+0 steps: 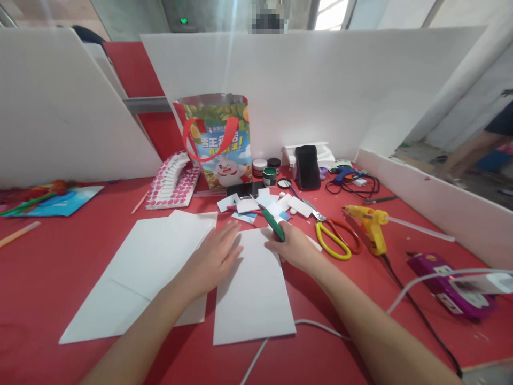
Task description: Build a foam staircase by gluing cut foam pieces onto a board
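A rectangular white board (252, 299) lies on the red table before me. My left hand (214, 259) is open, its fingers stretched over the board's upper left edge. At the upper right corner of the board, my right hand (294, 246) is closed around a green craft knife (274, 223). The knife's thin tip points away from me and to the left, above a heap of small white and blue scraps (246, 205). Larger white sheets (148, 248) lie overlapping to the left, partly under my left forearm.
Yellow-and-red scissors (332, 243), a yellow glue gun (371, 222) and a purple device (449, 286) lie to the right, with cables around them. Behind stand a colourful bag (224, 141), small paint jars (269, 176) and a black phone-like object (307, 167). White panels (320, 85) border the table.
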Available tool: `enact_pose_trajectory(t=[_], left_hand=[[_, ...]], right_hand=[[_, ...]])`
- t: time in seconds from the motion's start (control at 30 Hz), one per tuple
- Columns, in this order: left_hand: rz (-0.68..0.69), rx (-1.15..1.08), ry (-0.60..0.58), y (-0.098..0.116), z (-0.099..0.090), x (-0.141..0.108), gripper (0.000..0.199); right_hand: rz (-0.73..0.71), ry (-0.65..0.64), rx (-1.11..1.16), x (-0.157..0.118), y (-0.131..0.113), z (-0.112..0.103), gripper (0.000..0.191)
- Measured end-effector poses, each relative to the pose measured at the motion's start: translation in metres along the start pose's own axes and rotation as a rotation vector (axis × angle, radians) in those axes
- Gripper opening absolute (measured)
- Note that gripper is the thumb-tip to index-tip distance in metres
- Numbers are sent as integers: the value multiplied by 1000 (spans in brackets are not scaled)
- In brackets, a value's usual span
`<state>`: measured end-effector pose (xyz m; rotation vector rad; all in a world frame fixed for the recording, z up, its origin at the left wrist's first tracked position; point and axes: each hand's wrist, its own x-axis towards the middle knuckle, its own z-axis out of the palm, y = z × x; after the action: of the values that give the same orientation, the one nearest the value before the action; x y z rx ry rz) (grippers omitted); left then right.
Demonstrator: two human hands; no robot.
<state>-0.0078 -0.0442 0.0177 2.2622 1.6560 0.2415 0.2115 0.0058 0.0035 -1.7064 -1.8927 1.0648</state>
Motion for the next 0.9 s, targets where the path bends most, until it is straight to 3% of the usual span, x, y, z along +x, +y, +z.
enact_pose_trajectory(t=[0.1,0.2,0.33,0.47,0.6,0.73,0.9], left_hand=[[-34,78,-93,11,12,9,65],[-15,129,-135,26,20,6,94],[42,159,-205,48,26,-4,118],[36,123,-268,62,35,-7,111],[24,112,-197,64,43,-5,103],[29,90,-157,62,46,-5,101],[34,72,-175,62,42,-7,100]], right_hand=[[4,63,-114,0,-6,-1,25],[-4,98,-218,2,-8,-5,25],[34,170,-333,3,-6,-29,18],[135,233,-429,0,-1,-57,29],[149,163,-494,-1,1,-53,39],[136,168,-535,1,3,-44,23],[160,280,-480,3,8,-59,9]])
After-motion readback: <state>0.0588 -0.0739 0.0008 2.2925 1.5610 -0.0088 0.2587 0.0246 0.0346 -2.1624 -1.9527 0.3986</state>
